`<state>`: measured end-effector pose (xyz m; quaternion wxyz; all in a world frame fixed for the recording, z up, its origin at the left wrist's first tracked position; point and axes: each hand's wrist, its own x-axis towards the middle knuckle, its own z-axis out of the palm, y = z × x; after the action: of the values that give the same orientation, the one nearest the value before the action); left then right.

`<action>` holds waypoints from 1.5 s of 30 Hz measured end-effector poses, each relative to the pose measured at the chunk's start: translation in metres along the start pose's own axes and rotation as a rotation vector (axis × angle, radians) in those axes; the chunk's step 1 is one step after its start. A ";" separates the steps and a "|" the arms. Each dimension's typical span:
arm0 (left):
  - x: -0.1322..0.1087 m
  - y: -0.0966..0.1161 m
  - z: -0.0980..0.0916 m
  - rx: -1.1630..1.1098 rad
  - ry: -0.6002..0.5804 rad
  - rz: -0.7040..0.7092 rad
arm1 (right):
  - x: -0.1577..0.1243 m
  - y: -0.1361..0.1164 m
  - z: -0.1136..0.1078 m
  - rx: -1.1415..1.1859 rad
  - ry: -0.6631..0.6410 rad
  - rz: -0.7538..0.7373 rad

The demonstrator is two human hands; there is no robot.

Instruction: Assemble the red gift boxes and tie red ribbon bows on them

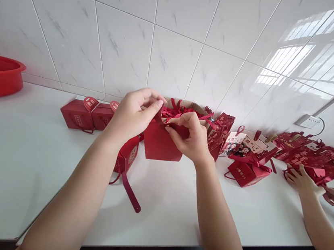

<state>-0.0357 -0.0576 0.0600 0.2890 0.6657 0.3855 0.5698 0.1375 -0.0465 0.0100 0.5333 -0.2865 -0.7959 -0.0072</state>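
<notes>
In front of me is a plain red gift box [162, 147], upright on the white table. Above its top edge, my left hand [136, 113] pinches a dark red strap [163, 113] between thumb and fingers. My right hand [192, 140] is closed at the strap's lower part, where a small gold-coloured spot shows by the thumb tip. Fingers partly cover the strap's ends. Left of the box lies another red gift box [127, 156] with a round pale emblem and a red cord, and a loose dark red strap [131, 193] stretches out in front of it.
Behind my hands, a cardboard box [201, 108] holds red ribbons. Two red boxes [78, 116] stand back left, near a red basin [0, 78]. Several red gift boxes [248, 171] line the right, where another person's hands [304, 182] work. A tiled wall [176, 53] bounds the table.
</notes>
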 end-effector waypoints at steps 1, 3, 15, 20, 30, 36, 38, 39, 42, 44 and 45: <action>-0.001 0.002 -0.001 0.032 -0.048 -0.004 | 0.000 -0.001 -0.001 -0.019 0.006 -0.030; -0.002 0.006 -0.004 0.060 -0.154 -0.012 | 0.000 -0.003 -0.002 -0.059 0.029 -0.088; -0.011 0.013 -0.015 0.071 -0.201 0.165 | 0.005 -0.016 -0.006 -0.110 0.185 -0.301; -0.014 0.019 -0.009 0.060 -0.119 0.206 | 0.006 -0.028 -0.010 -0.161 0.228 -0.387; -0.026 0.026 -0.004 0.020 -0.004 0.299 | 0.006 -0.041 -0.017 -0.224 0.255 -0.451; -0.030 0.031 -0.006 0.055 -0.001 0.332 | 0.006 -0.044 -0.020 -0.197 0.270 -0.460; -0.031 0.033 -0.007 0.070 -0.001 0.338 | 0.006 -0.046 -0.021 -0.192 0.273 -0.453; -0.031 0.033 -0.007 0.077 -0.004 0.344 | 0.006 -0.046 -0.021 -0.190 0.274 -0.447; -0.032 0.034 -0.007 0.097 -0.005 0.381 | 0.006 -0.048 -0.021 -0.173 0.285 -0.420; -0.032 0.033 -0.007 0.111 0.006 0.420 | 0.006 -0.049 -0.019 -0.141 0.291 -0.360; -0.031 0.032 -0.006 0.115 0.008 0.436 | 0.005 -0.049 -0.018 -0.119 0.293 -0.306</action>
<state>-0.0378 -0.1013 0.0704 0.1190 0.7465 0.2655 0.5984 0.1286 -0.0906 0.0365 0.6182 -0.1892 -0.7422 -0.1768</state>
